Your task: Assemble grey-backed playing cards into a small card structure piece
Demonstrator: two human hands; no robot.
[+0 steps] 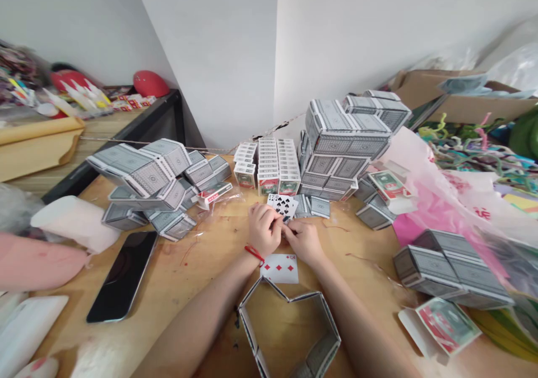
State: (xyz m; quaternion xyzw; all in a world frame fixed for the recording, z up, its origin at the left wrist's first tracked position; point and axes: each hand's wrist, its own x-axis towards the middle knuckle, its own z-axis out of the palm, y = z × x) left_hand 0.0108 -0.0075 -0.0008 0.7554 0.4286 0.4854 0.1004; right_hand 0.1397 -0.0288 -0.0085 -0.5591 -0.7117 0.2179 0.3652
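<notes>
My left hand (264, 228), with a red string at the wrist, is closed on a few spade playing cards (282, 203) that show above its fingers. My right hand (305, 240) pinches at the lower edge of the same cards, and its fingertips almost meet the left ones. Below the hands a diamond playing card (279, 269) lies face up on the wooden table (189, 288). Between my forearms stands a heart-like outline folded from cards (249, 326), partly cut off by the lower edge of view.
Stacked grey card blocks (138, 168) stand left, with a taller stack (348, 137) at right. Rows of card boxes (269, 168) line the back. A black phone (123, 277) lies left; an opened card box (446, 326) and pink plastic bag (445, 199) lie right.
</notes>
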